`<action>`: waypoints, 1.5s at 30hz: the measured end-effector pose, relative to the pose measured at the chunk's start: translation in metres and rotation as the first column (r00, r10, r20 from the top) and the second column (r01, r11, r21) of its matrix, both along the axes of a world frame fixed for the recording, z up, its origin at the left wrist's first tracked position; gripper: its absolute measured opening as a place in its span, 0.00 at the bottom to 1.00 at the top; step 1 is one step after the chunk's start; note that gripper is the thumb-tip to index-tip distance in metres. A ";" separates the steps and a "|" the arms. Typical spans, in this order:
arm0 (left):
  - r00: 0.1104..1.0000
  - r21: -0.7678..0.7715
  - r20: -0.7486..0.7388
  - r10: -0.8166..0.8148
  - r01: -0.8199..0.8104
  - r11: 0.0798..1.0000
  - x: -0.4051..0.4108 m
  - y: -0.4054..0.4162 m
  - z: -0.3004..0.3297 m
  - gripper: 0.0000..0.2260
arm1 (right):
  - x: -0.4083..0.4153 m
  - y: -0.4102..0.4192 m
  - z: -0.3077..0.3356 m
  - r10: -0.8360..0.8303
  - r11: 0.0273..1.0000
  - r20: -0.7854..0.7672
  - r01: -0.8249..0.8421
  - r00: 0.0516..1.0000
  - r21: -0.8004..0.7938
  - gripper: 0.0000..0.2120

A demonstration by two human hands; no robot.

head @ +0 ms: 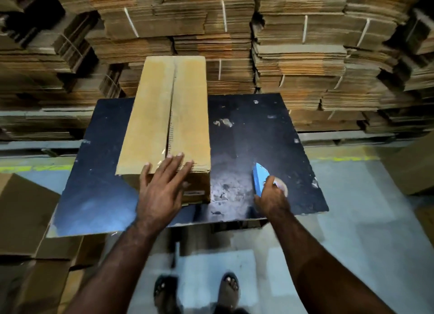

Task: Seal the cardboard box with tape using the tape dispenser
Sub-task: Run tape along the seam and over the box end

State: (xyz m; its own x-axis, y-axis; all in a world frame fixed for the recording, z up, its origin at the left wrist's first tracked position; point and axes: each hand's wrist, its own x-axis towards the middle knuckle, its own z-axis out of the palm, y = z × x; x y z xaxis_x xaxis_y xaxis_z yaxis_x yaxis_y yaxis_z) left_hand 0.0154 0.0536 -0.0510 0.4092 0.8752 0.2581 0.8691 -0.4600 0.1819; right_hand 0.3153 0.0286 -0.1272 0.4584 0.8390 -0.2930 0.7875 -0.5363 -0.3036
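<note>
A long brown cardboard box (150,116) lies on the dark table (258,135), its two top flaps closed with a seam running down the middle. My left hand (162,186) lies flat, fingers spread, over the near end of the box, where a shiny bit of clear tape shows by the fingertips. To the right of the box, my right hand (272,196) grips a blue tape dispenser (259,176) with a roll of clear tape, held just above the table surface.
Tall stacks of flattened cardboard (293,43) bundled with white straps fill the background. More flat cardboard (21,215) lies at the lower left. The table surface is scuffed with tape remnants. My sandalled feet stand on the grey floor (352,231) below.
</note>
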 end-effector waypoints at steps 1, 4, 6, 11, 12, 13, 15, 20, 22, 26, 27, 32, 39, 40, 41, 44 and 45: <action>1.000 -0.001 0.013 0.007 -0.007 1.000 0.001 -0.001 0.002 0.25 | 0.003 0.001 -0.007 0.030 0.999 0.007 -0.029 1.000 -0.013 0.28; 1.000 -0.035 0.016 0.012 -0.012 0.999 0.002 0.000 0.008 0.27 | 0.008 0.010 -0.021 0.035 0.999 0.034 -0.036 0.999 0.032 0.27; 1.000 -0.077 0.001 0.008 -0.008 0.997 -0.002 0.001 0.009 0.27 | 0.009 0.016 -0.021 -0.022 0.998 -0.013 0.022 1.000 0.063 0.26; 0.999 -0.103 -0.044 -0.017 0.013 0.995 -0.007 -0.001 0.007 0.34 | 0.000 0.020 0.018 -0.147 0.964 -0.553 0.244 0.820 0.106 0.40; 0.999 -0.094 -0.037 -0.021 0.017 0.995 -0.007 -0.002 0.007 0.35 | -0.004 0.017 0.036 -0.143 0.941 -0.716 0.318 0.683 0.116 0.39; 0.999 -0.093 -0.032 -0.022 0.018 0.995 -0.006 -0.003 0.008 0.35 | -0.009 0.013 0.055 -0.108 0.921 -0.838 0.371 0.535 0.118 0.37; 1.000 -0.126 -0.021 -0.018 0.015 0.992 -0.007 -0.003 0.009 0.34 | -0.022 0.006 0.089 -0.017 0.888 -0.941 0.437 0.337 0.140 0.34; 0.909 -0.299 0.399 0.120 0.006 0.954 -0.003 -0.001 0.033 0.27 | -0.060 -0.017 0.162 0.235 0.818 -0.955 0.493 0.182 0.295 0.26; 0.717 -0.354 0.644 0.267 -0.029 0.935 0.000 -0.005 0.062 0.21 | -0.077 -0.023 0.181 0.296 0.821 -0.897 0.392 0.328 0.414 0.24; 0.522 -0.387 0.782 0.341 -0.023 0.922 -0.007 -0.018 0.116 0.14 | -0.114 -0.034 0.199 0.337 0.861 -0.852 0.236 0.400 0.451 0.16; 0.461 -0.427 0.805 0.373 0.014 0.904 -0.013 -0.020 0.123 0.14 | -0.126 -0.037 0.201 0.321 0.880 -0.884 0.237 0.341 0.411 0.14; 0.288 -0.651 0.752 0.593 0.184 0.736 -0.046 -0.029 0.144 0.22 | -0.181 -0.049 0.203 0.357 0.900 -0.888 0.149 0.289 0.410 0.13; 0.195 -0.704 0.707 0.679 0.279 0.653 -0.089 -0.032 0.145 0.11 | -0.222 -0.056 0.189 0.451 0.848 -0.621 -0.091 0.642 0.522 0.21; 0.193 -0.711 0.699 0.689 0.297 0.638 -0.094 -0.032 0.143 0.10 | -0.224 -0.057 0.190 0.454 0.839 -0.557 -0.123 0.695 0.530 0.23; 0.181 -0.714 0.691 0.699 0.320 0.623 -0.096 -0.030 0.141 0.09 | -0.225 -0.058 0.192 0.455 0.832 -0.482 -0.163 0.749 0.531 0.24; 0.139 -0.712 0.670 0.729 0.398 0.579 -0.098 -0.028 0.138 0.06 | -0.223 -0.058 0.200 0.472 0.815 -0.263 -0.304 0.842 0.493 0.30; 0.135 -0.714 0.661 0.738 0.414 0.564 -0.097 -0.028 0.136 0.06 | -0.221 -0.056 0.201 0.469 0.812 -0.202 -0.329 0.860 0.483 0.31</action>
